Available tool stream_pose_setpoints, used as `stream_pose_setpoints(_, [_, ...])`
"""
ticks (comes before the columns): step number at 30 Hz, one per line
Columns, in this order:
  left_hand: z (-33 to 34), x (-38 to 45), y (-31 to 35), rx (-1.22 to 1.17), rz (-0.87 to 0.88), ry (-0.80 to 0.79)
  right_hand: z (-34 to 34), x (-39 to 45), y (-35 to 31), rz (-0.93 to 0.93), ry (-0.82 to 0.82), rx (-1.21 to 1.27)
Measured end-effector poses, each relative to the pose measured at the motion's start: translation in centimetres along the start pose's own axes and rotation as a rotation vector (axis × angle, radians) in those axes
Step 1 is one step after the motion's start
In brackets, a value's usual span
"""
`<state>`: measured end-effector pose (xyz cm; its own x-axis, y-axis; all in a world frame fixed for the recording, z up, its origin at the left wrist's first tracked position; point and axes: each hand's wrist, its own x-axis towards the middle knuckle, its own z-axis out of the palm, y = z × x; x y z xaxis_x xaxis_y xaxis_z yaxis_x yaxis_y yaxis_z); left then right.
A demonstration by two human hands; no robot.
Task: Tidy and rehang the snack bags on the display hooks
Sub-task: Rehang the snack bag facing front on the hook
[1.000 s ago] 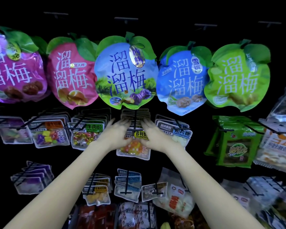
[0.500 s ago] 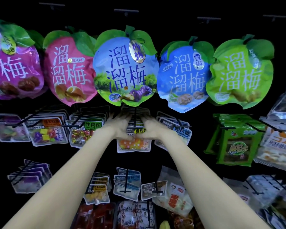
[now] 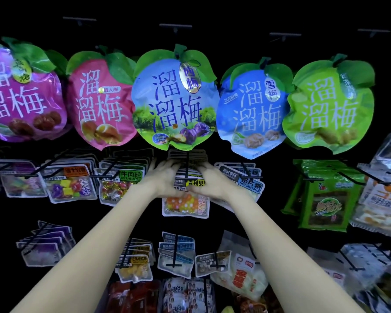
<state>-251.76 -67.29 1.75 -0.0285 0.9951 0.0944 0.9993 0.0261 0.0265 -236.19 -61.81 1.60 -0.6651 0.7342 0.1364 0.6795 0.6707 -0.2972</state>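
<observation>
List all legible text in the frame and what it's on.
"溜溜梅": each of five fruit-shaped bags, e.g. blue-green bag.
"雪梅": light blue bag.
"情人梅": pink bag.
"牛肉粒 NIUROULI": clear pouch.
"NAIPIANTANG": pouch.
Other pouch labels: too small or blurred.

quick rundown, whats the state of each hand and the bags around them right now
left hand: gripping the left side of the candy bags
right hand: gripping the right side of the same stack
candy bags: hanging on the hook, front one upright
hook: loaded, its rod showing between the hands
blue plum bag: hanging straight above the hands
green bags: hanging, untouched
</observation>
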Motion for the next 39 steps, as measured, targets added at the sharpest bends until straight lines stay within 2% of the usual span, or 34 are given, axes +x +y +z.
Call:
stream_pose_setpoints(7, [2.6, -2.4, -0.7, -0.053, 0.057, 0.239, 1.9, -2.5, -0.3, -0.107, 0.18, -0.001])
stream_pose_setpoints(15, [3.9, -3.7, -0.4, -0.125, 0.09, 0.33, 3.4, -3.7, -0.8, -0.145, 0.343, 0.037])
stream_pose_setpoints(22, [4.4, -3.9, -0.4, -0.18, 0.129, 0.425, 3.7, -4.1, -0.8, -0.162, 0.337, -0.005])
stream_pose_setpoints(25, [2.5, -2.6, -0.6, -0.242, 0.107, 0.362, 2.1, -2.7, -1.4, -0.099, 0.213, -0.035])
stream_pose_setpoints(27, [1.1, -1.4, -0.9, -0.404, 0.035, 0.298, 0.8, -1.1, -1.7, -0.022, 0.058, 0.005])
stream_pose_setpoints(29, [0.0, -0.5, -0.8, -0.544, -0.037, 0.271, 0.0, 0.4, -1.7, 0.034, -0.003, 0.094])
stream_pose_setpoints(32, [-0.4, 0.6, -0.2, -0.507, -0.143, 0.126, 0.4, 1.7, -0.7, 0.112, 0.048, 0.191])
stream_pose_setpoints(34, [0.0, 1.1, 0.2, -0.463, -0.152, 0.03, 0.7, 2.5, -0.2, 0.123, 0.072, 0.236])
stream_pose_setpoints(39, [0.8, 1.3, 0.3, -0.384, -0.176, 0.065, 0.2, 4.4, 0.6, 0.133, 0.063, 0.387])
